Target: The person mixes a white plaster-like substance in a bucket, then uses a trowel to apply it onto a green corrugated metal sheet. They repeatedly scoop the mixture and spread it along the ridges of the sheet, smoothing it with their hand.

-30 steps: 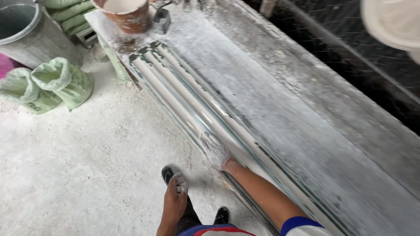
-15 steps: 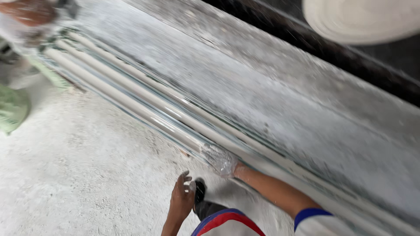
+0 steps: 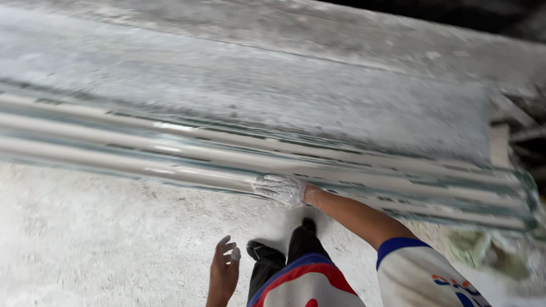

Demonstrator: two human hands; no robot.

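My feed is lit by soft, even daylight with no hard shadows; only a faint dark patch sits under the legs on the floor. Pale glare streaks run along the wet ribbed mould. Motion blur smears the left side and upper counter. The top right corner falls to near black. The right hand looks reasonably sharp.

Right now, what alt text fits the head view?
The person's right hand, coated white, presses flat on the nearest ridge of a long ribbed mould wet with white plaster. Their left hand hangs free over the dusty white floor.
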